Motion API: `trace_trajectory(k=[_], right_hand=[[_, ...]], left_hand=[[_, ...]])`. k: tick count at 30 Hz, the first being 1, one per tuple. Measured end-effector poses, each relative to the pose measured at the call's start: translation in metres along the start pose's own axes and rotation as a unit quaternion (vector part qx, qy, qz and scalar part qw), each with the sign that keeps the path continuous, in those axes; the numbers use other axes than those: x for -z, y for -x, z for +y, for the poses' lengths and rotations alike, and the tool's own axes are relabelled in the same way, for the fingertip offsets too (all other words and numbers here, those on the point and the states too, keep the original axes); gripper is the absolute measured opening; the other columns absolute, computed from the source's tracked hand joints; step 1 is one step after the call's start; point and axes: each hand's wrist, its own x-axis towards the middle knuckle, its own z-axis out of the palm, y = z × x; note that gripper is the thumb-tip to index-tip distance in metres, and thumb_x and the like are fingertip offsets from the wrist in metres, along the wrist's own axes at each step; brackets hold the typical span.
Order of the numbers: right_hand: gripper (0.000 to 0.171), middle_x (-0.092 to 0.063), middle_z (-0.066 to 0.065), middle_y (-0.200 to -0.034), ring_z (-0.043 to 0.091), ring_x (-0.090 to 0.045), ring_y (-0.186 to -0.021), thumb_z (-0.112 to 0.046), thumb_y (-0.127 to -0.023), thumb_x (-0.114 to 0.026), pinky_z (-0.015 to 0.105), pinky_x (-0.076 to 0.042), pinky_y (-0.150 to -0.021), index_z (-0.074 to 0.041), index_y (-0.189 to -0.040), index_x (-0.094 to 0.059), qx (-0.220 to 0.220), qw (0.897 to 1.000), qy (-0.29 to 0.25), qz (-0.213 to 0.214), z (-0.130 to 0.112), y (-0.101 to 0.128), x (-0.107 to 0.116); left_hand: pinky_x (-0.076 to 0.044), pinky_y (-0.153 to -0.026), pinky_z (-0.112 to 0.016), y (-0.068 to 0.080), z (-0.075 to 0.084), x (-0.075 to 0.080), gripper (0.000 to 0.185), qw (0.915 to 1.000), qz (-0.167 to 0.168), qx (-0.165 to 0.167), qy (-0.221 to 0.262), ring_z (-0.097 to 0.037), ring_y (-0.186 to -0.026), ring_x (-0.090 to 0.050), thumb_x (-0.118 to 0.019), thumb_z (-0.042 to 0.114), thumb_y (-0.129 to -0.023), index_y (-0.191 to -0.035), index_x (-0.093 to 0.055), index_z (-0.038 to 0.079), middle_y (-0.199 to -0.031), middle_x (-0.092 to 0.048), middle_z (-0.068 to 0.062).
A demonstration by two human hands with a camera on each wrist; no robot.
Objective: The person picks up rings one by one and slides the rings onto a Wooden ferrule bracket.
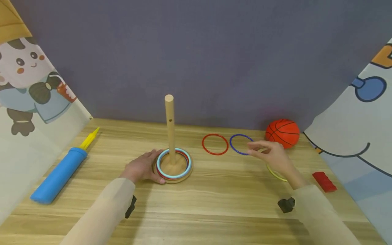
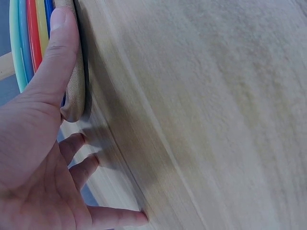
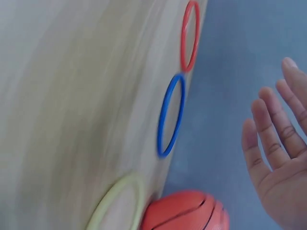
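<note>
at the far left of the head view i see a white panel (image 1: 18,139) printed with a cartoon figure, and beside it, at the lower left, a blue hand pump (image 1: 58,178) lies slantwise on the wooden table (image 1: 208,200), its yellow nozzle (image 1: 89,139) pointing up and right.

just left of the middle, the left hand (image 1: 141,167) holds the round base (image 1: 183,179) of a wooden stand. its thumb lies along the near edge and its forefinger rests by the far side; in the left wrist view, other fingers spread down to the tabletop. the stand's post (image 1: 170,132) stands upright, and a pale aqua ring (image 1: 189,162) lies around it, on top of a stack. from the left wrist i make out a bluish ring, a red one, a yellow one and a dark blue one below it.

right of centre, a loose red ring (image 1: 215,154) and a loose blue ring (image 1: 230,143) lie flat near the grey backdrop (image 1: 199,68). over the right part of the table hangs the right hand (image 1: 272,154), fingers extended and holding nothing. a loose yellow ring (image 1: 275,176) lies partly hidden under it.

behind that, at the right, sits an orange ball (image 1: 282,132) with black lines; nearer the right edge lies a red block (image 1: 324,181).
</note>
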Motion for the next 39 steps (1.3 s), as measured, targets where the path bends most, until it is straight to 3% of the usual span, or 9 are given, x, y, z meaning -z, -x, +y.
trace_trajectory(k=[10, 13, 17, 19, 23, 30, 34, 36, 39], right_hand=[[0.032, -0.075, 0.016, -0.113, -0.017, -0.056, -0.089, -0.022, -0.094, -0.075, 0.01, -0.051, -0.073, -0.003, -0.12, -0.073, -0.017, 0.996, 0.063, 0.057, 0.047, 0.023, 0.031], [0.034, -0.074, 0.017, -0.114, -0.011, -0.058, -0.091, -0.024, -0.095, -0.074, 0.011, -0.05, -0.073, -0.002, -0.121, -0.073, -0.028, 0.994, 0.082, 0.063, 0.058, 0.028, 0.038], [0.034, -0.074, 0.016, -0.113, 0.006, -0.065, -0.093, -0.024, -0.095, -0.074, 0.022, -0.051, -0.075, -0.002, -0.121, -0.073, -0.035, 0.991, 0.11, 0.061, 0.071, 0.034, 0.045], [0.034, -0.074, 0.018, -0.112, 0.002, -0.064, -0.091, -0.021, -0.094, -0.076, 0.022, -0.05, -0.075, -0.001, -0.12, -0.073, -0.033, 0.991, 0.12, 0.058, 0.081, 0.037, 0.049], [0.036, -0.074, 0.021, -0.109, -0.018, -0.051, -0.085, -0.019, -0.092, -0.078, 0.013, -0.046, -0.072, 0.002, -0.12, -0.072, -0.038, 0.99, 0.125, 0.05, 0.099, 0.041, 0.056], [0.036, -0.074, 0.022, -0.11, -0.017, -0.051, -0.083, -0.022, -0.092, -0.078, 0.014, -0.046, -0.07, 0.003, -0.117, -0.072, -0.06, 0.988, 0.134, 0.045, 0.118, 0.041, 0.058], [0.035, -0.074, 0.021, -0.106, 0.001, -0.064, -0.085, -0.02, -0.092, -0.078, 0.021, -0.05, -0.071, 0.004, -0.116, -0.072, -0.054, 0.987, 0.147, 0.041, 0.121, 0.036, 0.059], [0.035, -0.074, 0.022, -0.107, 0.02, -0.07, -0.088, -0.021, -0.092, -0.078, 0.031, -0.054, -0.074, 0.004, -0.116, -0.072, -0.053, 0.986, 0.152, 0.038, 0.121, 0.034, 0.06], [0.038, -0.072, 0.025, -0.111, 0.043, -0.068, -0.098, -0.024, -0.094, -0.076, 0.05, -0.055, -0.081, 0.005, -0.118, -0.071, -0.063, 0.986, 0.15, 0.026, 0.12, 0.031, 0.06]], left_hand=[[-0.04, -0.104, -0.069, -0.001, -0.001, -0.001, 0.119, 1.0, 0.002, -0.003, 0.001, -0.054, -0.142, -0.033, -0.097, 0.041, -0.063, -0.157, -0.033, 0.004, -0.159, -0.028, -0.032], [-0.04, -0.104, -0.069, -0.001, -0.001, -0.001, 0.119, 1.0, 0.002, -0.003, 0.0, -0.054, -0.142, -0.033, -0.097, 0.041, -0.063, -0.157, -0.033, 0.004, -0.159, -0.028, -0.032], [-0.04, -0.104, -0.069, -0.001, -0.001, -0.001, 0.12, 1.0, 0.001, 0.001, -0.002, -0.054, -0.142, -0.033, -0.096, 0.042, -0.063, -0.157, -0.032, 0.005, -0.159, -0.028, -0.032], [-0.04, -0.104, -0.069, -0.002, -0.001, -0.001, 0.12, 1.0, -0.002, 0.003, -0.003, -0.054, -0.142, -0.032, -0.096, 0.042, -0.064, -0.158, -0.032, 0.005, -0.159, -0.028, -0.031], [-0.039, -0.105, -0.069, -0.002, -0.001, -0.001, 0.12, 1.0, -0.004, 0.004, -0.001, -0.054, -0.142, -0.032, -0.096, 0.042, -0.064, -0.158, -0.031, 0.005, -0.16, -0.027, -0.032], [-0.04, -0.105, -0.069, -0.003, -0.003, -0.001, 0.118, 1.0, 0.001, -0.007, 0.003, -0.054, -0.142, -0.032, -0.096, 0.041, -0.064, -0.157, -0.033, 0.009, -0.158, -0.029, -0.032], [-0.04, -0.105, -0.069, -0.003, -0.003, -0.002, 0.118, 1.0, -0.001, -0.005, 0.003, -0.054, -0.142, -0.032, -0.096, 0.041, -0.064, -0.158, -0.033, 0.01, -0.159, -0.028, -0.032], [-0.039, -0.105, -0.069, -0.003, -0.003, -0.002, 0.118, 1.0, -0.003, -0.001, 0.003, -0.054, -0.142, -0.032, -0.096, 0.042, -0.064, -0.158, -0.033, 0.011, -0.159, -0.028, -0.032], [-0.039, -0.105, -0.07, -0.002, -0.002, -0.001, 0.117, 1.0, -0.006, 0.005, 0.003, -0.053, -0.143, -0.032, -0.096, 0.042, -0.064, -0.158, -0.033, 0.012, -0.16, -0.028, -0.031]])
